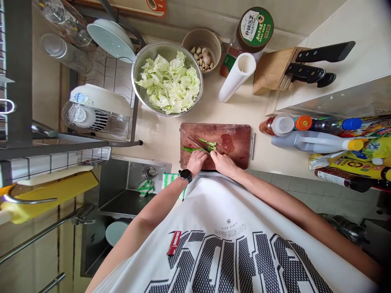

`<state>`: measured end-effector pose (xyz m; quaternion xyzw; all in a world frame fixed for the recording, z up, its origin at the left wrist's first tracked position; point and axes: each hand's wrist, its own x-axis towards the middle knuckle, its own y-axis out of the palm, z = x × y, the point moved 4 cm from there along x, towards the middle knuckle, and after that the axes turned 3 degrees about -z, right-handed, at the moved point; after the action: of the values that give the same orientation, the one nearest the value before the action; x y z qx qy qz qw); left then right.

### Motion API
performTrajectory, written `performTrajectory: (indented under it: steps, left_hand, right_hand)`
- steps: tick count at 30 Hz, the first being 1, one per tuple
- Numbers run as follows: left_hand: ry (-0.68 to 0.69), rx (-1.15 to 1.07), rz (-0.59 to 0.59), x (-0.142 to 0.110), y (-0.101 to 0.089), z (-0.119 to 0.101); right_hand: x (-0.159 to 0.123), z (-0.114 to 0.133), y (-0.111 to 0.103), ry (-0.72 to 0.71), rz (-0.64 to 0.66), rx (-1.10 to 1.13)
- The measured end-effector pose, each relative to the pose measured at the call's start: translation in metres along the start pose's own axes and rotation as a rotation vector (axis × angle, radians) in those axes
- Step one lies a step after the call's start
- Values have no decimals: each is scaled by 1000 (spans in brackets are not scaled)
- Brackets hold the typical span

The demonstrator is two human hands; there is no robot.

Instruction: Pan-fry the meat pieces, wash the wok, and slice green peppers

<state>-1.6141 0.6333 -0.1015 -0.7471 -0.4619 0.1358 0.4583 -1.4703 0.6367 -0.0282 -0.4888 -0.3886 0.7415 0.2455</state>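
Note:
On the dark red-brown cutting board (pixel 232 156), my right hand (pixel 223 162) is closed round the handle end of a knife. The thin dark knife blade (pixel 197 142) points up and to the left across the board. My left hand (pixel 197 160), below a wristwatch, has its fingers curled down on a long green chili pepper (pixel 190 149) to the left of the blade. Cut green pepper pieces (pixel 209 144) lie just beyond the blade, on its right side. The fingers partly cover the pepper and hide the knife's handle.
Behind the board stand a steel colander (pixel 136 87) of torn cabbage, a basket (pixel 214 38) of garlic, a paper towel roll (pixel 235 79), a lidded jar (pixel 256 28) and a knife block (pixel 271 75). Bottles (pixel 308 140) crowd the right; a dish rack (pixel 134 118) and sink (pixel 131 175) lie left.

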Motion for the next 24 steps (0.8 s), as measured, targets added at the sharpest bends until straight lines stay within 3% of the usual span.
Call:
performTrajectory:
  steps: [2,4,8,12,20,24]
  left_hand:
    - [117,-63,66,-3,0,-9]
    - [151,-49,85,-8,-2,-12]
    - [34,66,38,-16,-8,2]
    - [25,71,31,-14,-7,11]
    - [-6,56,30,-12,-2,13]
    - [-37,75,-23,-11,-3,5]
  right_hand:
    - [-4,-10,2,17,-36,42]
    - [-13,-17,3,44,-49,50]
    - [-35,-14,6,27,15,-30]
    - [-44,-5,5,-15,84,-135]
    - [-22,-2,6,-39,120,-114]
    - [-13,-4,4,-38,71,-75]
